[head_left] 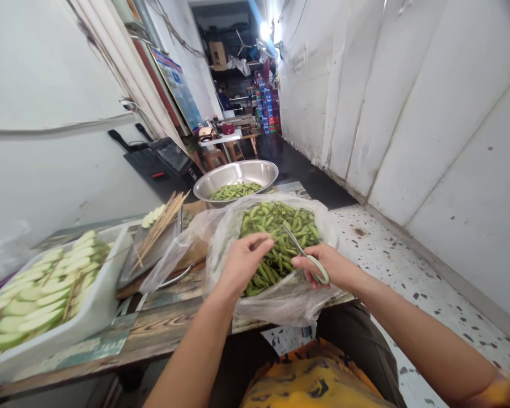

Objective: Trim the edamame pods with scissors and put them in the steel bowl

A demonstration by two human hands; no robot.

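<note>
Directly before me a clear plastic bag [221, 255] lies opened around a heap of green edamame pods [300, 221]. Over the left side of this heap, my left hand [249, 258] has thumb and fingers pinched together; whatever is between them, if anything, is too small to make out. My right hand [329, 266] grips a pair of scissors [295, 241] by the pale green handles, with the blades pointing up and left over the pods. Just beyond the bag stands a steel bowl [267, 170] holding more green pods.
At left, a white tub [110, 255] holds skewered pale green slices [53, 286]. Beside it, bare wooden skewers [159, 224] lie across a metal tray [153, 255]. The wooden table [170, 317] carries all this. A white wall [408, 113] runs along the right above speckled floor [412, 283].
</note>
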